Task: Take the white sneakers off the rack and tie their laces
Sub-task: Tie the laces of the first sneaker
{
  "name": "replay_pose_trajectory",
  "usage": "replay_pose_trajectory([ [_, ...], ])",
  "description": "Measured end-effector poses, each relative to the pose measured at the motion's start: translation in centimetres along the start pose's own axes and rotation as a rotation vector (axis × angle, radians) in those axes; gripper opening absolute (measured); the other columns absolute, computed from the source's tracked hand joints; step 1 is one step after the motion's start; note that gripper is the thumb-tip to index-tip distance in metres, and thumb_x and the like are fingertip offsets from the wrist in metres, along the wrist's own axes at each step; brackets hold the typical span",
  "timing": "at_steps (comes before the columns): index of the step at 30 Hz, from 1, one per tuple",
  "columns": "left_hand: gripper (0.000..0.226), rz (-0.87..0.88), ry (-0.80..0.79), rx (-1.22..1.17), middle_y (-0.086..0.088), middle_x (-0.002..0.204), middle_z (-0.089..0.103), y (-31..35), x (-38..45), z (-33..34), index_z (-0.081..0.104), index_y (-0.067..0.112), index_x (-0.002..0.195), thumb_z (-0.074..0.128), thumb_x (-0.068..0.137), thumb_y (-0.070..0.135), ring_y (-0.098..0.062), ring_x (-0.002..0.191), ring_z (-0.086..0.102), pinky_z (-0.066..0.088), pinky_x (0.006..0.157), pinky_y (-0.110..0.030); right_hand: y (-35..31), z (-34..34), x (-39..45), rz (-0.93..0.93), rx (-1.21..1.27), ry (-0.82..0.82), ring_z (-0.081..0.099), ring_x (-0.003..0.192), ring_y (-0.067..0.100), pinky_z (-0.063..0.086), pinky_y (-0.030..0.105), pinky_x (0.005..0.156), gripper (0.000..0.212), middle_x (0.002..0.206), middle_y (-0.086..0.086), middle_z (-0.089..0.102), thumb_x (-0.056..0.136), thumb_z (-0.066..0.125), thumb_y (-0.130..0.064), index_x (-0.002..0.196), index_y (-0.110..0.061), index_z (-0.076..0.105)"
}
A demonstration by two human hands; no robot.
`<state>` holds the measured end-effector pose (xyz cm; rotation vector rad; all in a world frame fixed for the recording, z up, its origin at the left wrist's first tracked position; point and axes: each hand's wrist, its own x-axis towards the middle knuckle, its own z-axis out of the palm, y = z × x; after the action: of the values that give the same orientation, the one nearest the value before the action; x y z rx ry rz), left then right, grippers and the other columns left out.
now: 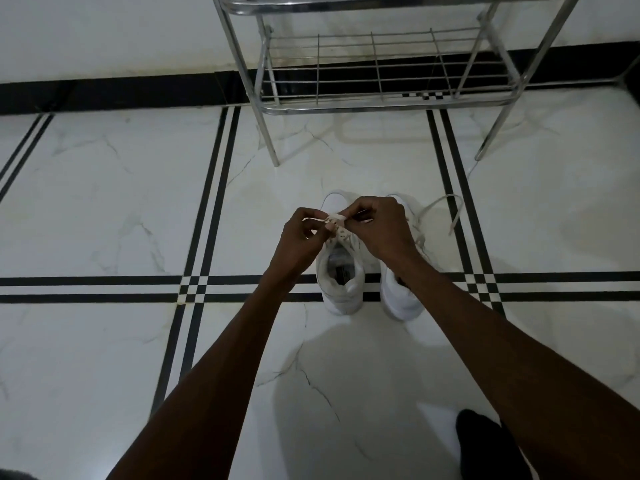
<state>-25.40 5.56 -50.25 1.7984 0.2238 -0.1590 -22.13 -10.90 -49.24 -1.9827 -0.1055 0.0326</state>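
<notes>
Both white sneakers stand side by side on the floor in front of the rack, toes toward it, so the work now is the knot on the left sneaker (pixel 341 282). Its flat, pale lace (pixel 333 218) is drawn up above the tongue, with the left hand (pixel 302 237) pinching one strand and the right hand (pixel 379 230) pinching the other, fingertips nearly meeting. Whether a loop is already formed is hard to tell, since the fingers cover the crossing. To tie it well, I would keep both strands evenly taut, cross them low against the tongue, and snug the knot down before making bows, because flat woven lace twists easily.

The right sneaker (pixel 403 299) sits just beside, partly under the right forearm, its loose lace (pixel 446 209) trailing over the floor. Both shoes look soft and padded at the collar.

The rack (pixel 377 102) is shiny tubular metal with thin wire shelves. The floor (pixel 121 202) is glossy marble-look tile with black stripes.
</notes>
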Motion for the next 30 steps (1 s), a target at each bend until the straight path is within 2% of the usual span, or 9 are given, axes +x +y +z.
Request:
replay_pose_trajectory([
  [3,0.022,-0.048,0.033,-0.041,-0.013,0.105,0.074,0.0,0.0,0.4,0.062,0.006,0.113,0.068,0.094,0.015,-0.016,0.094,0.071,0.057,0.083,-0.029,0.1,0.5,-0.2,-0.042,-0.065,0.023,0.07,0.07,0.006,0.06,0.024,0.07,0.007,0.082,0.001,0.078,0.078,0.079,-0.005,0.081,-0.012,0.079],
  [7,0.021,-0.113,0.073,-0.139,0.013,0.087,0.076,0.3,-0.1,0.9,0.063,0.005,0.116,0.06,0.097,0.014,0.004,0.085,0.07,0.05,0.071,-0.009,0.2,1.0,-0.4,0.017,0.006,0.041,0.074,0.072,0.011,0.06,0.025,0.072,0.008,0.082,0.002,0.078,0.078,0.08,-0.006,0.082,-0.013,0.079],
  [12,0.045,-0.173,0.086,-0.15,0.003,0.133,0.06,-0.2,0.5,1.0,0.045,0.024,0.146,0.047,0.105,0.044,-0.021,0.129,0.056,0.044,0.104,-0.033,0.4,0.9,-0.6,0.15,0.241,0.046,0.077,0.082,0.02,0.062,0.045,0.082,0.011,0.084,0.004,0.079,0.072,0.086,-0.017,0.08,-0.021,0.079],
  [17,0.065,-0.299,0.306,-0.197,-0.017,0.158,0.038,-1.8,1.7,-0.9,0.02,0.024,0.158,0.051,0.103,0.038,-0.035,0.149,0.032,0.028,0.122,-0.052,0.1,0.3,-1.8,0.345,0.51,0.071,0.075,0.082,0.024,0.059,0.032,0.075,0.013,0.086,0.013,0.077,0.076,0.083,-0.003,0.078,-0.011,0.073],
  [20,0.077,-0.355,0.432,-0.097,-0.013,0.149,0.052,-2.4,1.7,-1.3,0.018,0.022,0.156,0.063,0.095,0.036,-0.036,0.141,0.043,0.032,0.119,-0.056,0.0,0.4,-1.9,0.42,0.562,0.058,0.076,0.091,0.031,0.057,0.027,0.071,0.012,0.093,0.019,0.077,0.079,0.08,-0.002,0.088,-0.003,0.072],
  [23,0.074,-0.276,0.432,0.065,-0.003,0.141,0.06,-2.2,1.0,-0.1,0.024,0.026,0.152,0.067,0.092,0.034,-0.031,0.138,0.042,0.034,0.114,-0.058,-0.2,0.7,-1.8,0.432,0.55,0.058,0.077,0.086,0.026,0.057,0.026,0.069,0.012,0.093,0.019,0.077,0.08,0.079,-0.002,0.089,-0.004,0.072],
  [25,0.062,-0.157,0.487,0.116,-0.004,0.136,0.06,-1.4,0.8,0.4,0.034,0.022,0.147,0.067,0.094,0.026,-0.027,0.13,0.046,0.042,0.109,-0.053,-0.1,0.6,-1.7,0.431,0.555,0.071,0.077,0.084,0.024,0.058,0.028,0.073,0.01,0.09,0.016,0.077,0.08,0.079,-0.004,0.087,-0.007,0.072],
  [28,0.038,0.122,0.598,0.066,-0.005,0.118,0.066,0.1,0.7,0.3,0.055,0.012,0.128,0.07,0.093,0.018,0.001,0.096,0.065,0.06,0.086,-0.039,0.0,0.5,-1.7,0.419,0.546,0.049,0.076,0.085,0.024,0.059,0.029,0.074,0.009,0.091,0.013,0.077,0.082,0.079,-0.006,0.087,-0.007,0.071],
  [30,0.021,0.201,0.663,0.016,-0.006,0.103,0.075,0.7,0.9,-0.2,0.068,0.009,0.113,0.068,0.095,0.02,-0.006,0.08,0.072,0.063,0.076,-0.039,0.0,0.6,-1.8,0.405,0.537,0.037,0.077,0.085,0.023,0.06,0.029,0.075,0.016,0.095,0.016,0.077,0.083,0.077,-0.007,0.094,0.001,0.07],
])
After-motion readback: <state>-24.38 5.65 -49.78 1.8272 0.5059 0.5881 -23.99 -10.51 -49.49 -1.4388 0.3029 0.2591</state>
